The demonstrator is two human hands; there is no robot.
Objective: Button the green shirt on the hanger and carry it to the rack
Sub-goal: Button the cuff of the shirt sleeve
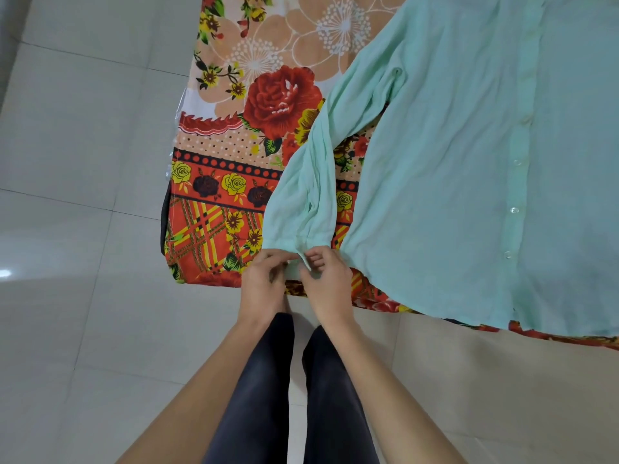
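Home bedroom — floral bedsheet [234, 182], tiled floor [83, 145]

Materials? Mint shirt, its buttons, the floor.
Pale mint-green shirt: thin matte woven cloth, perhaps cotton or a blend; fine crinkles, soft drape.
Small round buttons: probably clear glossy plastic; they glint.
Pale tiled floor: glazed tile by its look; grout lines, light reflection.

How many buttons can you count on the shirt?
3, in a line down the front of the shirt: upper button, middle button, lower button near the hem. Others farther up, or on the cuff in the left hand and right hand, may be hidden.
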